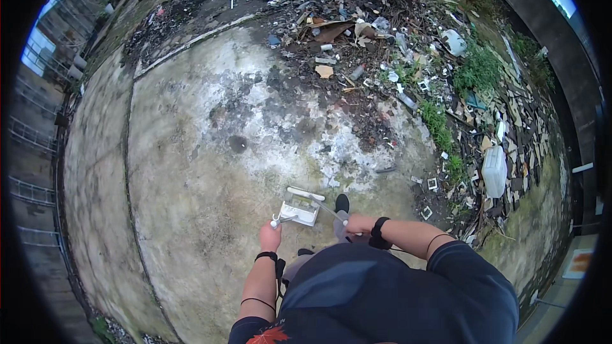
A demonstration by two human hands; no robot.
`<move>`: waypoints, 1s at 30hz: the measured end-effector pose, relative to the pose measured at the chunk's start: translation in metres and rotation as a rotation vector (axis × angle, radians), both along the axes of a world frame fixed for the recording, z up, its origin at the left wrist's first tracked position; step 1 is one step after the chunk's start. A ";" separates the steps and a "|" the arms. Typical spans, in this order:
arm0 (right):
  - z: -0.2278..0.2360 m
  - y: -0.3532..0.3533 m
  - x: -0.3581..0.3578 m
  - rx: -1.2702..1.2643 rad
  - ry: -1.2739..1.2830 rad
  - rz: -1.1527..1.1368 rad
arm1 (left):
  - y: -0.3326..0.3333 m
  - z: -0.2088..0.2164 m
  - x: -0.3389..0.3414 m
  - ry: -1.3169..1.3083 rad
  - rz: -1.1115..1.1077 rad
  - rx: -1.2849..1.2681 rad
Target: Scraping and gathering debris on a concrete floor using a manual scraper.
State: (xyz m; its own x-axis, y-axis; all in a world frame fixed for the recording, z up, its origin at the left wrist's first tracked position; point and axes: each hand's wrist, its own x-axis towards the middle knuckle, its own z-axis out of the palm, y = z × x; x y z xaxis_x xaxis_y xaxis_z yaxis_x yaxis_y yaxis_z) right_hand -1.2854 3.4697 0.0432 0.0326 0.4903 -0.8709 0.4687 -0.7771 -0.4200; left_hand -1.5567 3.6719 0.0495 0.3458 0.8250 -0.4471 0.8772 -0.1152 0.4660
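Observation:
My left hand is closed round the top of a light-coloured handle with a hooked end. That handle runs to a white long-handled dustpan, which is low in front of my feet. My right hand is wrapped round the stick of a broom. The pale broom head lies across the far side of the dustpan, and whether the two touch I cannot tell. Both wrists carry dark bands. One dark shoe shows just right of the dustpan.
Stained concrete floor spreads ahead and left. A large heap of rubbish covers the far middle and right, with weeds growing in it. A white plastic jerrycan stands at its right edge. Small square frames lie nearer me.

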 end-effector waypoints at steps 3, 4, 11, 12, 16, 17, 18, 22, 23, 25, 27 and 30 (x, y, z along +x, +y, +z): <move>0.029 0.002 0.078 -0.215 0.461 -0.769 | 0.020 0.008 0.047 0.063 -0.020 0.060; 0.038 -0.001 0.103 -0.187 0.512 -0.820 | 0.031 0.012 0.057 0.054 -0.059 0.045; 0.049 0.027 0.174 -0.064 0.431 -0.807 | 0.109 0.033 0.118 -0.006 -0.068 0.075; 0.044 0.039 0.175 -0.009 0.360 -0.815 | 0.121 0.035 0.126 -0.014 -0.080 0.096; 0.015 0.086 0.177 0.102 0.163 -0.766 | 0.158 0.029 0.149 0.022 -0.058 0.086; 0.009 0.099 0.178 0.117 0.089 -0.707 | 0.168 0.026 0.153 0.009 -0.058 0.083; 0.003 0.112 0.174 0.114 0.073 -0.759 | 0.179 0.021 0.157 -0.009 -0.048 0.076; -0.002 0.179 0.155 -0.025 -0.098 -0.270 | 0.228 -0.002 0.165 -0.039 -0.086 0.066; 0.002 0.195 0.143 -0.011 -0.090 -0.283 | 0.238 -0.008 0.166 -0.013 -0.076 0.063; 0.015 0.228 0.125 -0.100 0.036 -0.250 | 0.264 -0.017 0.163 -0.002 -0.047 0.040; 0.029 0.260 0.103 -0.145 0.160 -0.352 | 0.294 -0.024 0.159 -0.112 -0.009 0.073; 0.052 0.303 0.102 -0.107 0.210 -0.545 | 0.342 -0.025 0.147 -0.081 -0.008 0.039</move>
State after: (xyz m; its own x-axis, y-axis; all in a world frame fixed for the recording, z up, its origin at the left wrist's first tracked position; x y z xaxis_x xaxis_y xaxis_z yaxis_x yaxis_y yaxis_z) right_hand -1.1836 3.7729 0.0951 0.0766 0.3604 -0.9297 -0.0948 -0.9255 -0.3666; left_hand -1.4094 4.0141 0.0250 0.3858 0.8384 -0.3851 0.8359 -0.1410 0.5304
